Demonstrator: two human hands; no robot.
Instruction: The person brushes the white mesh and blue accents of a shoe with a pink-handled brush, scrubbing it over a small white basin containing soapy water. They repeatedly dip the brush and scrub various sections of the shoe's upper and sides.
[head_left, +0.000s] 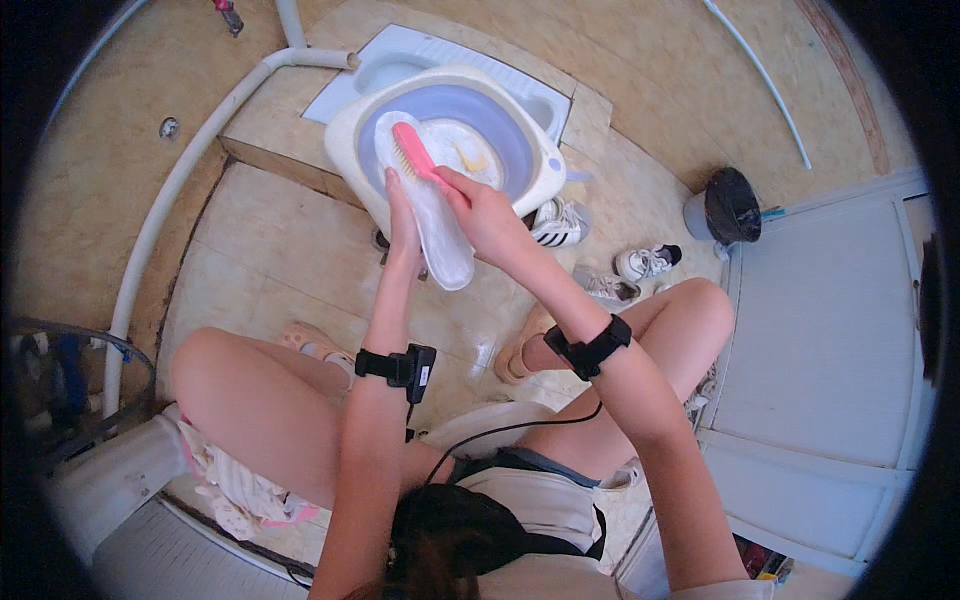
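Note:
My left hand (403, 217) holds a white shoe insole (442, 240) by its left edge, with the thumb up along it. The insole slants over the near side of a plastic basin (551, 176) with a pale rim and a lilac inside. Gripped by its handle in my right hand (486, 219) is a pink scrub brush (414, 148). Its bristles face the upper half of the insole and appear to touch it. Inside the basin lies a small yellowish thing (472, 157), too unclear to name.
The basin rests on a squat toilet (442, 46) set in a tiled step. Several sneakers (649, 262) stand on the floor to the right, near a lined bin (724, 206) and a white door (817, 322). A drain pipe (191, 157) runs along the left wall.

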